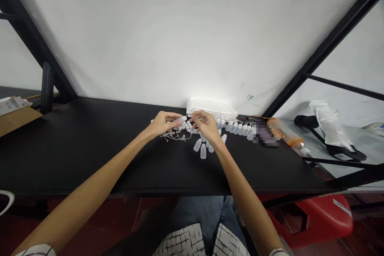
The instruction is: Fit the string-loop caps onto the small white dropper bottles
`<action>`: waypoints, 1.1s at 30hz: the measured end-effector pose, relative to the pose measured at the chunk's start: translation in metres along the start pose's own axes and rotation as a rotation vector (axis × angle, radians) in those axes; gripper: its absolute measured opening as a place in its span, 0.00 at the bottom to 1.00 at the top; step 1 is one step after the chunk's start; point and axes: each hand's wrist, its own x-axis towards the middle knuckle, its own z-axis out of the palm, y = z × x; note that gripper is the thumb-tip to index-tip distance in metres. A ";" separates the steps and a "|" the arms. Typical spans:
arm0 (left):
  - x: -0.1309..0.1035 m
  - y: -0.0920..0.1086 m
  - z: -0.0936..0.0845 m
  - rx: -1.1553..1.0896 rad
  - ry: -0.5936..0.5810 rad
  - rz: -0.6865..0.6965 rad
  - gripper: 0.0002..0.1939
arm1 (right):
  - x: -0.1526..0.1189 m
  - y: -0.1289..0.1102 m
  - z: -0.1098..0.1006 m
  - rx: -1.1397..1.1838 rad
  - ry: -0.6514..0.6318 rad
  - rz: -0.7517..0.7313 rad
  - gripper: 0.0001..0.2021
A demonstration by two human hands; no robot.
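My left hand (161, 124) is closed on a small translucent plastic bottle (179, 120), its white neck pointing right. Across from it, my right hand (207, 125) pinches a thin white cord (194, 117) near the neck; whether the cord is tied to it is too small to tell. Below and between the hands lies a pile of small white caps (183, 126) with loose loops of white cord (177, 137). Several similar small bottles (203, 152) lie beneath my right wrist, partly hidden by it. More bottles in a row (240, 129) extend to the right.
A stack of flat white pieces (211, 107) lies against the wall behind the black table (90, 148). To the right are a blurred dark item (266, 134) and an orange-labelled drink bottle (288, 135). Cardboard (18, 120) sits far left; a red stool (327, 220) stands below right.
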 end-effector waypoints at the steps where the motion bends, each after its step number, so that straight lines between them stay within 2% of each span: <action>1: -0.001 0.001 0.001 -0.003 -0.009 0.000 0.24 | 0.000 0.001 0.000 -0.011 -0.018 -0.011 0.09; 6: -0.003 0.007 0.005 -0.022 -0.050 0.012 0.26 | -0.001 0.001 0.003 -0.059 -0.116 -0.047 0.11; 10: -0.005 0.010 0.005 -0.022 -0.058 0.005 0.25 | -0.001 0.001 0.003 -0.010 -0.156 -0.055 0.10; 23: -0.004 0.008 0.005 -0.092 -0.062 0.000 0.22 | -0.003 -0.002 0.002 0.164 -0.190 0.050 0.16; 33: -0.001 0.000 0.005 -0.148 -0.084 0.023 0.20 | -0.004 0.000 0.001 0.096 -0.245 0.029 0.15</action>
